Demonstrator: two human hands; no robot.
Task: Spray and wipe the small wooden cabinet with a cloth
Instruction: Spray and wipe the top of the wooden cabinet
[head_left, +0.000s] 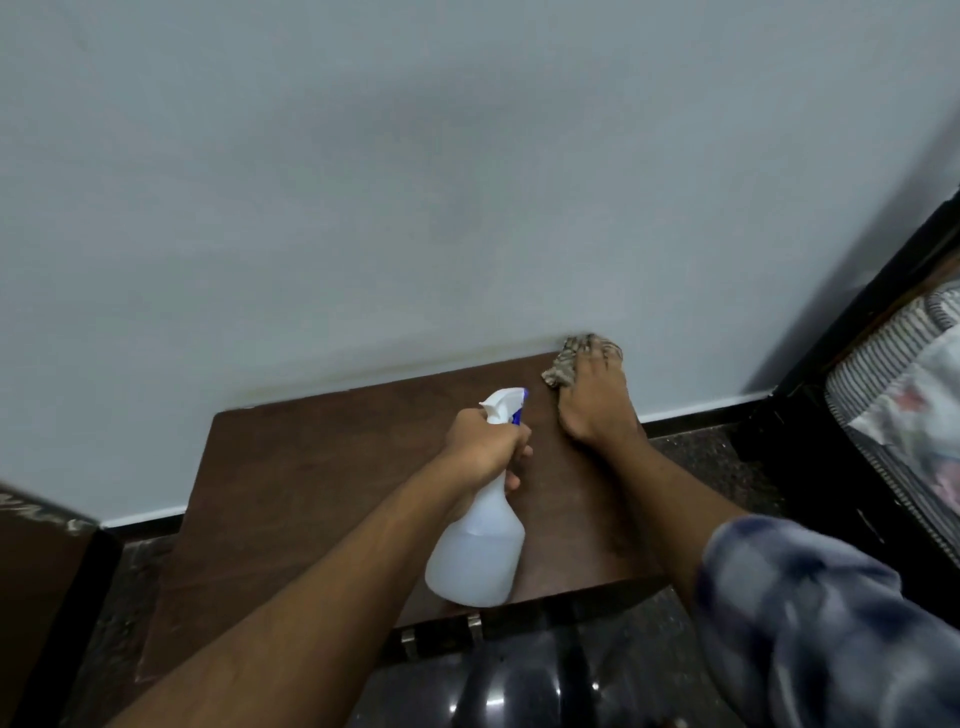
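Observation:
The small wooden cabinet (311, 483) has a dark brown top and stands against the pale wall. My left hand (483, 447) grips the neck of a translucent white spray bottle (480, 551) with a white and blue trigger head, held above the cabinet top. My right hand (592, 395) presses flat on a brownish patterned cloth (563, 364) at the far right corner of the top, by the wall. Most of the cloth is hidden under that hand.
A dark bed frame with striped and flowered bedding (893, 384) stands at the right. Another brown piece of furniture (36, 577) is at the left edge. Dark speckled floor (711, 457) and a black skirting run along the wall. Metal handles (441, 631) show on the cabinet front.

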